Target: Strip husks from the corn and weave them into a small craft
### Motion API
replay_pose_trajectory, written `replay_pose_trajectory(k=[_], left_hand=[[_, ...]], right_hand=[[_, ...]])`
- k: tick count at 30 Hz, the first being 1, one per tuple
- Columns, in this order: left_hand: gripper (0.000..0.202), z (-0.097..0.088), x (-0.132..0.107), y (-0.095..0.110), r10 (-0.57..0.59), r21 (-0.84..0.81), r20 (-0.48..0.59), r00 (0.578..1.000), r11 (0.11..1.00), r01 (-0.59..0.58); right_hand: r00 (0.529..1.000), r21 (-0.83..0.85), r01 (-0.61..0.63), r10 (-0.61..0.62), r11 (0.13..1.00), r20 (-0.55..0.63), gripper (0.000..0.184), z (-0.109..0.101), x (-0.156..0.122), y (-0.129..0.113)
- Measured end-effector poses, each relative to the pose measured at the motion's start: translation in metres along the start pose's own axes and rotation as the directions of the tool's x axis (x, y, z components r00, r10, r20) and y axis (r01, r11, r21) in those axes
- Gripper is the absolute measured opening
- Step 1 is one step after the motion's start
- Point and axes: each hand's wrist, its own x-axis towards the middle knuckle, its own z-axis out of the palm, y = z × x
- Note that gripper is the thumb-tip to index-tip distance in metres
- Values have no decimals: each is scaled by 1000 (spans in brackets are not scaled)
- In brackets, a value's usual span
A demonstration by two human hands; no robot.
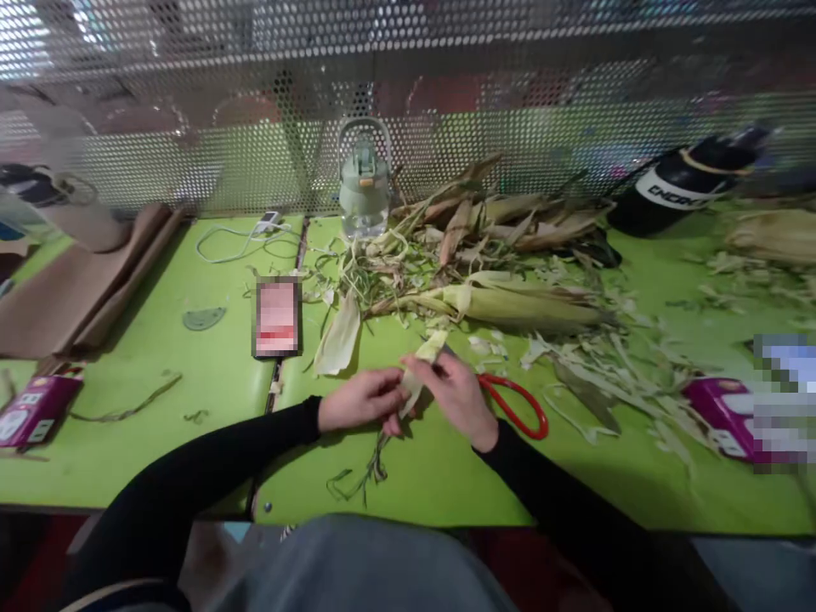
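Between my two hands is a pale strip of corn husk, its upper end pointing away from me. My left hand pinches its lower part. The fingers of my right hand close on it higher up. Beside my right wrist lies a red loop handle; the tool it belongs to is mostly hidden by the hand. Below my left hand are thin dark shreds on the green table. Just beyond the hands lies a corn ear in its husk, and a loose husk piece rests left of it.
A heap of dry husks stands behind, next to a clear bottle. A phone lies left, near a green half-round piece. A black bottle and purple box are right. A perforated metal screen bounds the table.
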Motion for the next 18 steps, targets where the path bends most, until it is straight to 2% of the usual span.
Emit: replay_pose_trajectory(k=[3, 5, 8, 11, 14, 16, 18], left_hand=[[30, 4, -5, 11, -43, -51, 24, 999, 998, 44], [32, 7, -9, 18, -104, -54, 79, 991, 993, 109], [20, 12, -16, 20, -94, -45, 93, 991, 994, 98], [11, 12, -23, 14, -36, 37, 39, 999, 999, 34], [10, 11, -30, 15, -13, 131, -52, 999, 991, 20], [14, 11, -35, 25, 9, 152, -106, 994, 988, 7], [31, 11, -38, 42, 49, 143, -157, 986, 989, -26]], right_hand=[[987, -20, 106, -108, 994, -117, 34, -2, 6, -11], [976, -3, 131, -130, 991, -174, 35, -3, 10, -21], [965, 110, 166, -138, 980, -223, 38, -5, 17, -35], [977, 200, 115, -74, 973, -201, 43, -6, 20, -44], [984, 206, 93, -58, 974, -170, 46, -3, 20, -49], [979, 174, 120, -88, 977, -185, 45, 1, 18, -50], [971, 132, 155, -127, 979, -203, 45, 8, 14, -51]])
